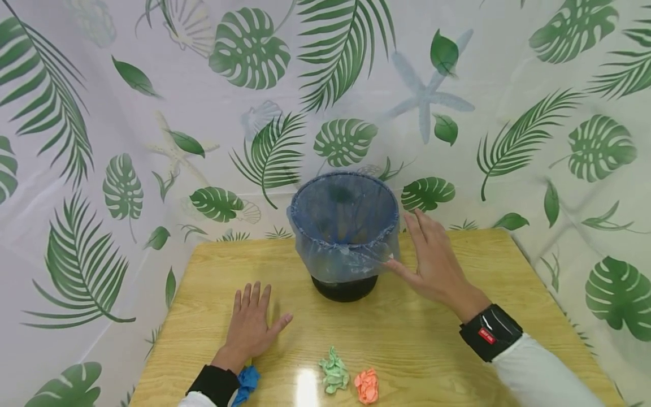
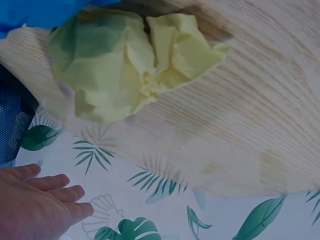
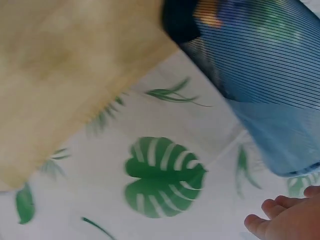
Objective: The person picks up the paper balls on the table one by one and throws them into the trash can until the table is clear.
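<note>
A black mesh bin [image 1: 342, 290] stands toward the back of the table, lined with a translucent blue bag [image 1: 335, 263] folded over its rim. My right hand [image 1: 434, 263] is beside the bin's right side, fingers extended and holding nothing; whether the thumb touches the bag, I cannot tell. My left hand [image 1: 251, 325] is spread over the table to the front left of the bin, also with nothing in it. Near the left wrist lies crumpled blue paper [image 1: 247, 384], partly hidden by the wristband. The left wrist view shows crumpled yellow paper [image 2: 135, 65] beside the blue piece.
Crumpled green paper [image 1: 334, 371] and crumpled orange paper [image 1: 367, 386] lie near the front of the wooden table [image 1: 432, 350]. A leaf-patterned sheet [image 1: 356, 141] hangs behind the table and along its sides.
</note>
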### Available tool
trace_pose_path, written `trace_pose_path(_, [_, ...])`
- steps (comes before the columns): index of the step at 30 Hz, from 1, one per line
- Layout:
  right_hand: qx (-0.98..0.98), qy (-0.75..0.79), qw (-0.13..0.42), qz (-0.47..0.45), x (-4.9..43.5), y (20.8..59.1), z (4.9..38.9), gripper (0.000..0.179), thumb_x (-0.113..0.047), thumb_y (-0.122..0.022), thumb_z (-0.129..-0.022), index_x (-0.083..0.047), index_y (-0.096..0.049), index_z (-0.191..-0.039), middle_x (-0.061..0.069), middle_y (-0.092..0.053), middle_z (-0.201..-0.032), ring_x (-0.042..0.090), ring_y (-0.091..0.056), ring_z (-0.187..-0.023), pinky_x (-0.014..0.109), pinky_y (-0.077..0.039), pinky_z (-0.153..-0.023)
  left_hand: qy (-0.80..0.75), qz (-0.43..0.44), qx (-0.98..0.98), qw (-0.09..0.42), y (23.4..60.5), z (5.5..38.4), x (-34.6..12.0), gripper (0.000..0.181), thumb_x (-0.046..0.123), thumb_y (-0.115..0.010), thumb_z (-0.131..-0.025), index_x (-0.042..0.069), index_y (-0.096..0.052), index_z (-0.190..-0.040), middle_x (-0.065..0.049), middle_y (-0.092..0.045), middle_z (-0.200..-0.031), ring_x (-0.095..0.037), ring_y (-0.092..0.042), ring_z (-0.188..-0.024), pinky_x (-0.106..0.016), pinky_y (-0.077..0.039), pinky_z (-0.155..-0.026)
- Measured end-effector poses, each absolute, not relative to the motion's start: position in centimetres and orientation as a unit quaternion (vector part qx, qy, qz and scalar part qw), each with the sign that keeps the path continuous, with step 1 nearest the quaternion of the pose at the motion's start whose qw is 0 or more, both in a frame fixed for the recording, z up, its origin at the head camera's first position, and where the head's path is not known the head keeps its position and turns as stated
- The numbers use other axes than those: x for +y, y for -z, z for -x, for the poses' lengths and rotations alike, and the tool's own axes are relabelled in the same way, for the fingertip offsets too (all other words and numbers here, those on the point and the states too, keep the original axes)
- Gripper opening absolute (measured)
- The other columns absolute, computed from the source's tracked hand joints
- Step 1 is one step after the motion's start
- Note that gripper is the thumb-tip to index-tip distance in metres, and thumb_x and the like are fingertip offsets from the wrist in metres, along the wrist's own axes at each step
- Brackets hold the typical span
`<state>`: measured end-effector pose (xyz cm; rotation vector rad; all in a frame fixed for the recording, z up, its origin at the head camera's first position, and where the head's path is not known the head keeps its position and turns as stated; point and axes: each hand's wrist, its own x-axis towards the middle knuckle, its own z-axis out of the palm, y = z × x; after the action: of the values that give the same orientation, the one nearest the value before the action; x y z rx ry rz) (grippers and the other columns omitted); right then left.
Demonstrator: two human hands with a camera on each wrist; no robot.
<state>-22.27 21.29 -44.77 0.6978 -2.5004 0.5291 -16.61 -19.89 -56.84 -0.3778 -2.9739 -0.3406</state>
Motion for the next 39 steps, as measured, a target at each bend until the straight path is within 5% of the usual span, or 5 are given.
trace_pose_path(18, [-0.962, -0.143, 0.143, -0.184, 26.6, 54.6, 19.1, 0.095, -0.067, -0.054, -0.085, -0.008, -0.022, -0.151, 0.025, -0.023, -0.15, 0.043, -0.02, -0.135, 0.067, -0.016, -0.106, 0.119, 0.127, -0.983, 0.057, 57.3, 16.0, -20.2, 0.088, 0.072, -0.036, -0.091, 0.008, -0.026, -0.15, -0.022, -0.02, -0.153, -0.04, -0.011, -0.14, -0.054, 0.0, -0.115])
trace_pose_path(24, [-0.965, -0.138, 0.135, -0.18, 27.0, 55.8, 18.5, 0.094, -0.067, -0.054, -0.085, -0.009, -0.022, -0.152, 0.025, -0.023, -0.15, 0.044, -0.02, -0.135, 0.068, -0.015, -0.105, 0.118, 0.136, -0.982, 0.058, 57.5, 15.8, -20.0, 0.089, 0.074, -0.03, -0.091, 0.009, -0.025, -0.151, -0.021, -0.02, -0.153, -0.039, -0.01, -0.14, -0.052, 0.001, -0.116])
trace_pose_path(39, [-0.965, -0.135, 0.138, -0.179, 27.0, 56.8, 18.1, 0.094, -0.069, -0.055, -0.083, -0.008, -0.027, -0.15, 0.026, -0.026, -0.148, 0.043, -0.021, -0.135, 0.07, -0.015, -0.105, 0.142, 0.254, -0.956, 0.019, 57.4, 13.4, -15.4, 0.087, 0.069, -0.046, -0.089, 0.015, -0.022, -0.152, -0.015, -0.027, -0.152, -0.032, -0.02, -0.139, -0.051, -0.01, -0.116])
